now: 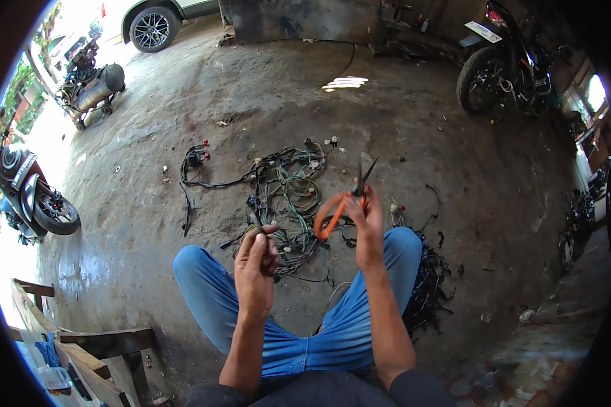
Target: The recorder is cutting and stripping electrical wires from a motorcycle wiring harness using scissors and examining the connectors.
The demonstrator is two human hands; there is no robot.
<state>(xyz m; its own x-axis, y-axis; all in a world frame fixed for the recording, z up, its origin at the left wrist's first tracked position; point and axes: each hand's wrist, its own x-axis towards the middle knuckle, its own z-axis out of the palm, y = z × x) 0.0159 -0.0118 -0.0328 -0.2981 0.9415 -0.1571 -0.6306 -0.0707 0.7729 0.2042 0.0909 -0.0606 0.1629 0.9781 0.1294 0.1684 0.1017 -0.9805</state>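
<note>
I have my right hand (368, 225) gripping orange-handled, black-bladed scissors (360, 182) tips-outward, likely to spare my left hand (254, 261), pinching a slender black piece (256, 221).

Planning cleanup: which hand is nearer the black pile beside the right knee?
Right. The right hand is forward and left of the black pile; the left hand is much farther left.

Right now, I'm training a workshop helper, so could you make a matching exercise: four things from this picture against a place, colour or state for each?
Things
1. Orange-handled scissors
2. Wiring harness
3. Air compressor
4. Jeans

Places, colours, states
A. Upper left of the picture
B. Blue
C. Held in the right hand
D. Tangled on the floor

Pairs: 1-C, 2-D, 3-A, 4-B
</note>
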